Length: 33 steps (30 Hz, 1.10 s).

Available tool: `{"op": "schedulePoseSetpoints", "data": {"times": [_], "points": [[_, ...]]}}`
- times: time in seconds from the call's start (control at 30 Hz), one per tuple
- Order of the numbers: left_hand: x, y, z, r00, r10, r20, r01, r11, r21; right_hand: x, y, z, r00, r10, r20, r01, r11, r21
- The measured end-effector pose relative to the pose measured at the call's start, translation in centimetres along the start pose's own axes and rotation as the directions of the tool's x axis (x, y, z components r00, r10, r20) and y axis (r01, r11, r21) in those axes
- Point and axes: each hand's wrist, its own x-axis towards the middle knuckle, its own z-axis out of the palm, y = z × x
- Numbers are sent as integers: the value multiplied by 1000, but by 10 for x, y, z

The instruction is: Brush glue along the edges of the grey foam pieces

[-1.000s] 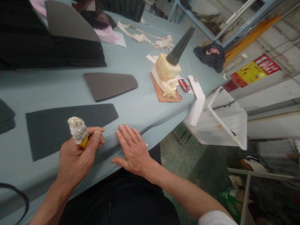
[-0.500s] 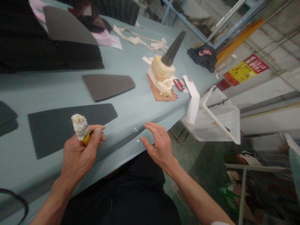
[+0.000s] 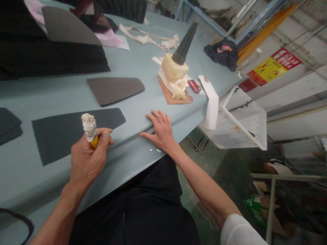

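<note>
My left hand (image 3: 89, 153) is closed around the yellow handle of a brush (image 3: 89, 127), whose stubby pale bristles point up and are wrapped in whitish material. Under and behind the brush lies a dark tapered sheet (image 3: 58, 136). My right hand (image 3: 161, 131), fingers spread, rests on the blue-grey table cover (image 3: 133, 153) near its front edge and holds nothing. Between the hands and a tall stack of dark pieces (image 3: 74, 58) lies another dark tapered piece (image 3: 114, 90).
A yellowish block-shaped container with a black cone (image 3: 185, 44) stands on a brown board (image 3: 166, 97). Beside it are a small red box (image 3: 194, 85) and a white paper strip (image 3: 211, 105) hanging over the edge. A white plastic bin (image 3: 245, 115) stands to the right.
My right hand has moved forward and left from the table's edge onto the cover, its fingers spreading. My left hand still holds the brush in nearly the same place.
</note>
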Motion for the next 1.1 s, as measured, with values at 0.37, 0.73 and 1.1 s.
{"op": "schedulePoseSetpoints", "data": {"times": [0.37, 0.73, 1.1], "points": [[-53, -1, 13, 998, -49, -47, 47, 998, -46, 11, 52, -11, 984, -180, -15, 180, 982, 63], [-119, -11, 20, 780, -366, 507, 430, 903, -10, 15, 65, -6, 963, -247, -108, 262, 954, 147], [-140, -25, 37, 677, -555, 484, 724, 382, -574, 17, 64, -5, 965, -241, -99, 253, 957, 139]]}}
